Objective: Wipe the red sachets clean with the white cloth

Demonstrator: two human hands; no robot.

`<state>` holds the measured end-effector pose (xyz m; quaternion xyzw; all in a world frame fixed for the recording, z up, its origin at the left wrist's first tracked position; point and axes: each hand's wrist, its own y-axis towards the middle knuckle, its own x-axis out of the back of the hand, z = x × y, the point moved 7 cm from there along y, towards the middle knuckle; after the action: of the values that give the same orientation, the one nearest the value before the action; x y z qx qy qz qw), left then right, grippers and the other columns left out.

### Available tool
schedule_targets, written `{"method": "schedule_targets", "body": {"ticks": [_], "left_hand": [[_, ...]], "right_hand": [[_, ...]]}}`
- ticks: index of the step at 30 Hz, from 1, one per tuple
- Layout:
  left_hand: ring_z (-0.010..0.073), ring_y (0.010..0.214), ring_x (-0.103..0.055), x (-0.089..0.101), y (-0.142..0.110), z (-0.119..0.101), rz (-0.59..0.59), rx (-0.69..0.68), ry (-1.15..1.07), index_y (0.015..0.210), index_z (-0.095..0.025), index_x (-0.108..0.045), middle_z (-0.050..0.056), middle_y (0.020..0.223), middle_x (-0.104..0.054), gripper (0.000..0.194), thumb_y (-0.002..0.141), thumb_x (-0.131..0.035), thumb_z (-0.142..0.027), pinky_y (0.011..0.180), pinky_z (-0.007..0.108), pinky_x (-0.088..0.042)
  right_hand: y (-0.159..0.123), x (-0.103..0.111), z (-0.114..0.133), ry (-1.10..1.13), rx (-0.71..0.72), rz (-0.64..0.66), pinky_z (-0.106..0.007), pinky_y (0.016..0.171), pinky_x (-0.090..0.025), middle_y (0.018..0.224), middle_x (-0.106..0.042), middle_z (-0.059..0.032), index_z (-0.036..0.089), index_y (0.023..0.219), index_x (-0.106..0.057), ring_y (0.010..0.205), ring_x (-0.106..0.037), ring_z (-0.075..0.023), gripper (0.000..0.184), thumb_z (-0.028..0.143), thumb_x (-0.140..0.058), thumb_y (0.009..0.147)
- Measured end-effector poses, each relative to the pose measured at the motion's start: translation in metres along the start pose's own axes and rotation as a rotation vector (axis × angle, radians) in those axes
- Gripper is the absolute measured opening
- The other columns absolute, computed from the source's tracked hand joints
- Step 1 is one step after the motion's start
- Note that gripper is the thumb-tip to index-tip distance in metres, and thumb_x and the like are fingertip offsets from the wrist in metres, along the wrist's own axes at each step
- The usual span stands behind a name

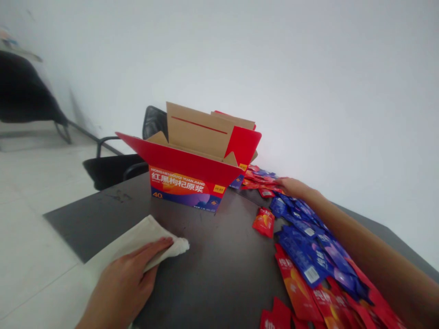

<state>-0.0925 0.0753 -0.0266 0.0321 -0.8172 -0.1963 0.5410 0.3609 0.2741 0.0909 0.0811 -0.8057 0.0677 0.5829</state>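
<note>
Hands apart: I had left hand (125, 278) clamped on cloth (137, 236) at worktop's (209, 274) left edge, right hand (295, 186) at far-edge sachets (259, 180), grip unclear; apparently sachet handling, next needing a light touch.

A single camera, worn on the person's head, gives the view, looking forward and down over the dark surface (212, 269) from the person's own side. It faces the pale wall (291, 68) at a slant, so that wall fills the upper part. The left hand (125, 276) is close to the lens, low in the view; the right hand (293, 186) is farther out, its forearm entering from the right edge. The open front box (187, 187) stands mid-view, farther off than the left hand, seen from slightly above. At far left the view takes in floor (30, 192) beyond the surface.
</note>
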Motion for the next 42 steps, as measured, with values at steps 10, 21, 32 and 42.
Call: {"method": "schedule_targets", "body": {"ticks": [10,21,32,42], "left_hand": [[0.024,0.1,-0.068,-0.002,0.001,0.001,0.024,0.03,-0.025,0.12,-0.036,-0.063,-0.005,0.115,-0.069,0.05,0.077,-0.042,-0.023,0.087,0.033,-0.055],[0.0259,0.101,-0.067,0.006,0.004,-0.007,0.071,0.062,-0.031,0.122,-0.032,-0.063,-0.001,0.115,-0.07,0.048,0.079,-0.043,-0.021,0.088,0.037,-0.052],[0.0239,0.096,-0.068,0.017,0.004,-0.018,0.06,0.038,-0.069,0.117,-0.028,-0.065,0.002,0.111,-0.071,0.043,0.081,-0.045,-0.016,0.085,0.033,-0.05],[0.0238,0.096,-0.068,0.017,0.004,-0.017,0.052,0.023,-0.088,0.118,-0.028,-0.065,0.001,0.112,-0.071,0.043,0.08,-0.046,-0.015,0.087,0.032,-0.049]], "right_hand": [[-0.058,0.017,-0.027,0.927,-0.383,-0.228,-0.029,0.056,-0.053,0.058,-0.068,-0.0069,0.013,0.073,-0.064,0.061,-0.067,-0.0215,0.024,0.037,-0.065,0.079],[-0.121,0.001,0.183,1.954,-0.391,0.229,-0.029,0.073,-0.06,0.08,-0.075,-0.0074,0.011,0.093,-0.064,0.068,-0.072,-0.0178,0.018,0.013,-0.068,0.075],[-0.148,-0.022,0.284,2.059,-0.561,0.316,-0.028,0.069,-0.061,0.073,-0.073,-0.0058,0.012,0.094,-0.061,0.067,-0.071,-0.0143,0.016,0.015,-0.045,0.091],[-0.159,-0.033,0.254,1.86,-0.557,0.281,-0.027,0.055,-0.06,0.063,-0.069,-0.0037,0.013,0.08,-0.063,0.053,-0.064,-0.0134,0.004,0.016,-0.06,0.081]]}}
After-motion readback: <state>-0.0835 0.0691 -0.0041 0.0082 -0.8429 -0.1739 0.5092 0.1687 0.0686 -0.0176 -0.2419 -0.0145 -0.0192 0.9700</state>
